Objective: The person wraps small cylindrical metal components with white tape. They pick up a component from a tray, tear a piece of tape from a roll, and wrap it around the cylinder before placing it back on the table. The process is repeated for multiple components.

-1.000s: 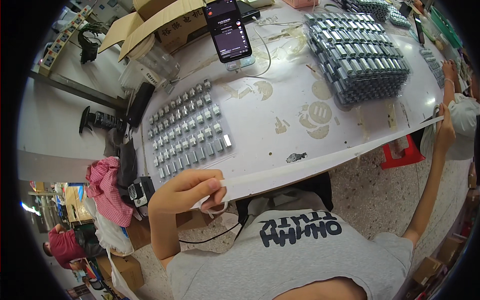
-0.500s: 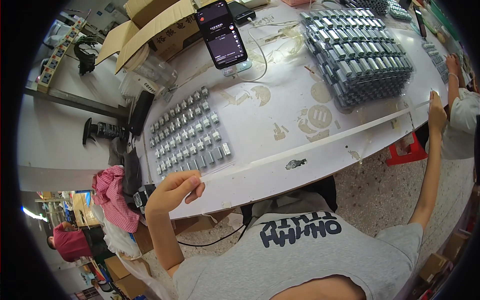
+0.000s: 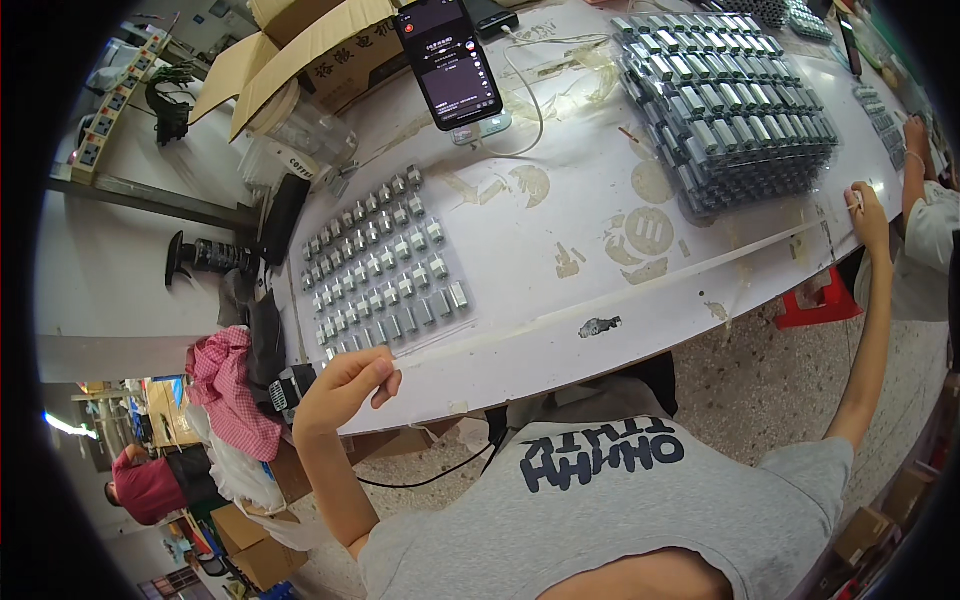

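A long translucent strip, like clear tape (image 3: pixel 740 252), runs along the table's near edge between my two hands. At its left end, my left hand (image 3: pixel 348 388) is closed, thumb against curled fingers, just below a clear tray of small metal cylinders (image 3: pixel 385 265). Far to the right, my right hand (image 3: pixel 870 222) is closed with the fingertips pinched, and a small whitish bit shows at them. The strip is hard to see close to that hand.
Stacked trays of metal cylinders (image 3: pixel 730 115) stand at the back right. A lit phone (image 3: pixel 448 65) with a white cable is propped at the back, beside an opened cardboard box (image 3: pixel 335 55). Another person's arm (image 3: pixel 915 160) is at the right. A red stool (image 3: pixel 815 302) stands below the edge.
The strip, broad and whitish before, now looks thinner and lower against the tabletop. My right hand has turned slightly at the fingers; my left hand has barely moved.
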